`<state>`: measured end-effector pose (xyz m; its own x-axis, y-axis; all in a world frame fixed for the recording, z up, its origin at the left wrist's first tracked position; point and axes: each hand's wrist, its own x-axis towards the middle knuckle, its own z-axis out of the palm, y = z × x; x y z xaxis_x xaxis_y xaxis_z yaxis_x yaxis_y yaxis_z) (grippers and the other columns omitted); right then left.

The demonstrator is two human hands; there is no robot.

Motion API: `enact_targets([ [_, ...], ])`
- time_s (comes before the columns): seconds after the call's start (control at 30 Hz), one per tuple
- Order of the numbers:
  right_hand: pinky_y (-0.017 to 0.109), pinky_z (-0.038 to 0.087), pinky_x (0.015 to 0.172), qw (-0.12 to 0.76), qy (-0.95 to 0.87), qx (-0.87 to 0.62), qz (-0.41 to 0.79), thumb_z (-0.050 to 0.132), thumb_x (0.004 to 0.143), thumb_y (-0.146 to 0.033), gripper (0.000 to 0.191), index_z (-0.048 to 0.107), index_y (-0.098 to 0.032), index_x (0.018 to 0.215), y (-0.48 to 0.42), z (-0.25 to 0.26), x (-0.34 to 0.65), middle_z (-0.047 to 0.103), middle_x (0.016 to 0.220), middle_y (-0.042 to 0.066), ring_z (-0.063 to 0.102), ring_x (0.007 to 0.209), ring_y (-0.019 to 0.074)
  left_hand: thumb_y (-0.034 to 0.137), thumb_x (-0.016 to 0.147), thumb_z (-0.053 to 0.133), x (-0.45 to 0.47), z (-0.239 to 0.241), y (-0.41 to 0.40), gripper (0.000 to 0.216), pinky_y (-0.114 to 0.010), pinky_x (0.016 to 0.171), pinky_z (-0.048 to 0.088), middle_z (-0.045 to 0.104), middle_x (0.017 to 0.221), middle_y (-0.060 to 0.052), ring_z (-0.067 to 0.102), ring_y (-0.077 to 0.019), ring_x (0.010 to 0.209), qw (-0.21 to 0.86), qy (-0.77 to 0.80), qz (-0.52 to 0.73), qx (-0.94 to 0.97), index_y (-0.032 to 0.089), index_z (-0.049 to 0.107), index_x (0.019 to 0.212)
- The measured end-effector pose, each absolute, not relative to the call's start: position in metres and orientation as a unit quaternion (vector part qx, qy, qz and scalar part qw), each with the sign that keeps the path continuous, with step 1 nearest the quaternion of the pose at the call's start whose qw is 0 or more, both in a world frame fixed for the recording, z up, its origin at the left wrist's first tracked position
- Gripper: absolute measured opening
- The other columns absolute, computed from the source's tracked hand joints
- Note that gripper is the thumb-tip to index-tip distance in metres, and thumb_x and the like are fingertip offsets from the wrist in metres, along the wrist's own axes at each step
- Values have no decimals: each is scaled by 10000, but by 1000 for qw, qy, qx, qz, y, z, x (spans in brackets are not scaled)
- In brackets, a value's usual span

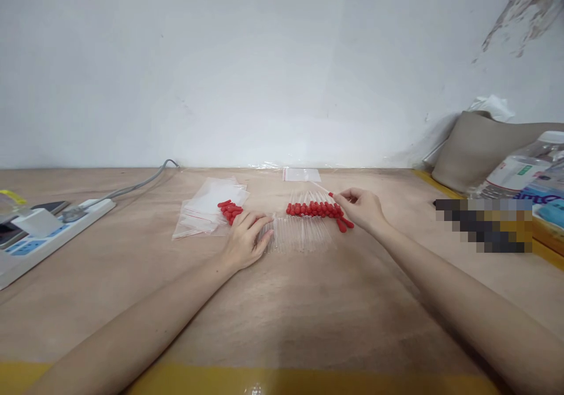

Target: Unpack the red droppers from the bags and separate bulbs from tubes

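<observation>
Clear plastic droppers with red rubber bulbs [314,210] lie in a neat row on the brown wooden table [282,301], mid-table and well back towards the white wall. The person's left hand [244,239] rests flat beside them, fingers loosely spread, fingertips touching the row's clear ends. The right hand [361,210] sits at the row's right end, thumb and forefinger pinched on one thin clear tube with a red end [321,188], held tilted above the others. A small heap of loose red bulbs [230,210] lies on clear zip bags [207,207] just beyond the left hand. A white power strip [44,236] sits far left, a plastic water bottle [515,171] far right.
</observation>
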<state>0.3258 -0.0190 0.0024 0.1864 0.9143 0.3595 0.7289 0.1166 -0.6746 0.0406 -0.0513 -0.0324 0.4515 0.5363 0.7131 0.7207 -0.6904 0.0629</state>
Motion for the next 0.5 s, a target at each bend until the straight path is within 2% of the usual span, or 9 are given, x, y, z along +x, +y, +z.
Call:
enact_targets([
  [0.13, 305, 368, 732, 398, -764, -506, 47, 518, 759, -363, 199, 646, -212, 775, -46, -12, 305, 653, 766, 28, 554, 756, 171, 225, 841, 463, 47, -31, -48, 313, -406, 890, 349, 558, 1124, -77, 466, -225, 1052, 167, -377, -379, -828, 218, 518, 1149],
  [0.2, 340, 330, 793, 399, -789, -467, 26, 506, 793, -338, 175, 634, -221, 814, -56, -22, 293, 649, 804, 26, 546, 789, 173, 209, 848, 455, 50, -30, -46, 315, -400, 902, 332, 570, 1129, -58, 466, -214, 1067, 182, -361, -382, -831, 244, 521, 1154],
  [0.37, 338, 294, 782, 389, -813, -433, 28, 492, 825, -313, 152, 611, -218, 822, -67, -35, 274, 629, 802, 16, 523, 804, 164, 274, 831, 525, 58, -27, -49, 239, -395, 884, 310, 662, 929, -12, 547, -175, 890, 211, -315, -364, -851, 263, 582, 1063],
  [0.5, 341, 272, 786, 384, -816, -432, 24, 477, 840, -324, 165, 612, -231, 839, -68, -33, 270, 632, 847, 9, 515, 831, 161, 246, 846, 504, 64, -27, -53, 157, -393, 859, 298, 675, 787, 17, 560, -142, 760, 226, -298, -344, -861, 258, 622, 950],
])
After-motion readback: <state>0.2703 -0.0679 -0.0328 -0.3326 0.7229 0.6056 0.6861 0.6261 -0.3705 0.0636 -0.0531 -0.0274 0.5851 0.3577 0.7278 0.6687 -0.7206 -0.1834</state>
